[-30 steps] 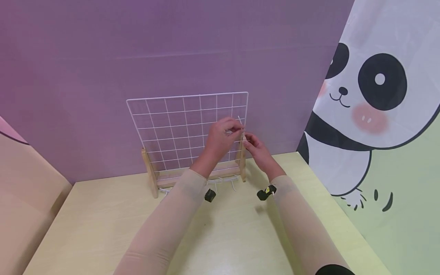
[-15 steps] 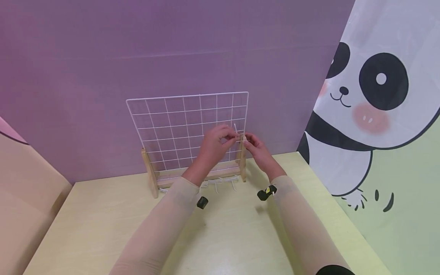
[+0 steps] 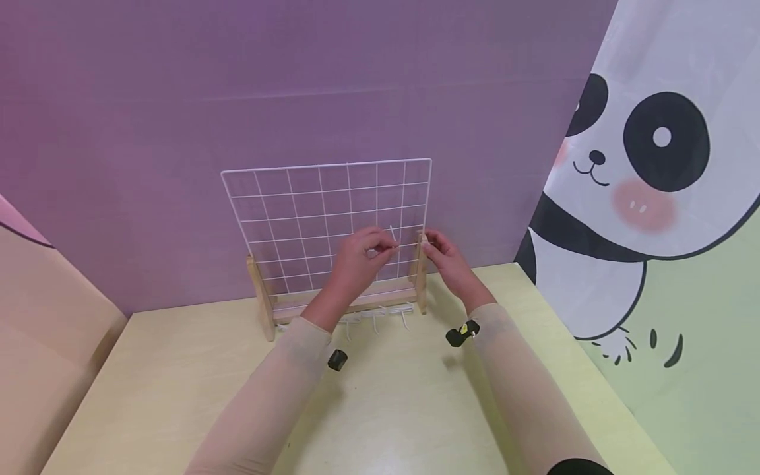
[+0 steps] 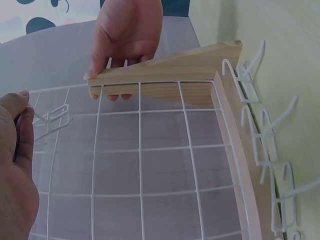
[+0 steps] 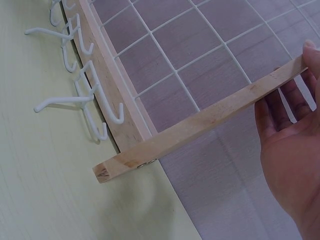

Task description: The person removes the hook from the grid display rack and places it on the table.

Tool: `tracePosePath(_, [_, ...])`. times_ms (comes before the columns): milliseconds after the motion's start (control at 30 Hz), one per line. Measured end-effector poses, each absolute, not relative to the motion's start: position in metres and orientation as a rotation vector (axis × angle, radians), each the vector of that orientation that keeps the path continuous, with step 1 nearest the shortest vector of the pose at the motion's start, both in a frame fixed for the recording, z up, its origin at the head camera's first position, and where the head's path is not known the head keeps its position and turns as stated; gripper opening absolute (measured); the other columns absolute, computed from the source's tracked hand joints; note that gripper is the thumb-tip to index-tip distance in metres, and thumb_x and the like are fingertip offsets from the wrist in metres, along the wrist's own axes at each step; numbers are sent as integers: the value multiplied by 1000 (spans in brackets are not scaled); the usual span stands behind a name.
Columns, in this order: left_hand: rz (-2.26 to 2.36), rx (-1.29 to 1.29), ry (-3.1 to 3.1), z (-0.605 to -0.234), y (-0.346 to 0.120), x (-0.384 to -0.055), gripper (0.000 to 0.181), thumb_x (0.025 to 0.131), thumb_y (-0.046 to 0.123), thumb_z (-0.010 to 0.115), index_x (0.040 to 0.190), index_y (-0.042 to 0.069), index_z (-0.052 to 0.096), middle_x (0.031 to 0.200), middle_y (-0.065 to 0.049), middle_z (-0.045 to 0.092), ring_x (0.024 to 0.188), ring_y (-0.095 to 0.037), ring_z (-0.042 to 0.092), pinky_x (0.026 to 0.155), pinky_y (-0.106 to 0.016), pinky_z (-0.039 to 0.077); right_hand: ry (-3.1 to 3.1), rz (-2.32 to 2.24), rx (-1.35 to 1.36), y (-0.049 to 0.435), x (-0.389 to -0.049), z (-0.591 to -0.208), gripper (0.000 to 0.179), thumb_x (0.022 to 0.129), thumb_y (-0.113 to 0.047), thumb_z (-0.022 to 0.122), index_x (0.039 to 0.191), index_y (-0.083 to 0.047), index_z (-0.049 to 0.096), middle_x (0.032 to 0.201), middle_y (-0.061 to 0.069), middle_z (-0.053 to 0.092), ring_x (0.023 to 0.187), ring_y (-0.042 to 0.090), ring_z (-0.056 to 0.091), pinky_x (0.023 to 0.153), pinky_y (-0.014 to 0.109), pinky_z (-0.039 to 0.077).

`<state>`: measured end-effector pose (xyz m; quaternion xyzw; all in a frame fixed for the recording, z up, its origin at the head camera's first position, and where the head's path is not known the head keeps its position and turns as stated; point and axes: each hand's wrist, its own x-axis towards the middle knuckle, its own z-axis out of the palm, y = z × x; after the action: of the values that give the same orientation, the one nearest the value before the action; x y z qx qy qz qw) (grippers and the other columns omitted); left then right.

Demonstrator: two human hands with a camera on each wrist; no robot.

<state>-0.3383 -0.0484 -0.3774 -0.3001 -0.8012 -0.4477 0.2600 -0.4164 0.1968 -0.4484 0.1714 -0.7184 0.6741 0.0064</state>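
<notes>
A white wire grid panel [image 3: 326,166] stands upright in a wooden stand on the table. My left hand [image 3: 356,264] pinches a small white wire hook [image 4: 59,118] between thumb and fingers in front of the panel's right part. Whether that hook touches the grid wires, I cannot tell. At the stand's right side, my right hand [image 3: 452,265] grips the upper end of the wooden side post [image 5: 210,117], thumb on one face and fingers behind it.
Several white wire hooks [image 5: 62,101] lie in a row on the table along the stand's front bar. Close behind the stand is a purple backdrop [image 3: 320,79]. A panda-printed sheet [image 3: 600,231] hangs to the right of the pale wooden table [image 3: 392,409].
My left hand has moved left and down from the right post, carrying the hook across the grid's front. The right hand keeps its hold on the post.
</notes>
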Motion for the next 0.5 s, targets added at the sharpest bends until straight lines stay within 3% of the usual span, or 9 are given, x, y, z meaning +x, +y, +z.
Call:
tracePosePath(333, [-1236, -821, -2167, -388, -67, -331, 6, 96, -3, 84, 101, 0, 83, 102, -6, 78, 93, -22, 75, 80, -34, 63, -2251, 2080, 563, 197, -415, -448, 40, 119, -20, 55, 155, -3, 52, 153, 18, 56, 148, 31, 50, 131, 49, 34])
tracePosePath(500, [-1230, -804, -2186, -394, -78, -325, 6, 96, -2, 85, 100, 3, 84, 100, -4, 78, 91, -21, 73, 80, -36, 62, -2237, 2094, 564, 196, -414, -449, 39, 119, -18, 54, 155, -2, 52, 151, 16, 57, 146, 29, 50, 131, 49, 34])
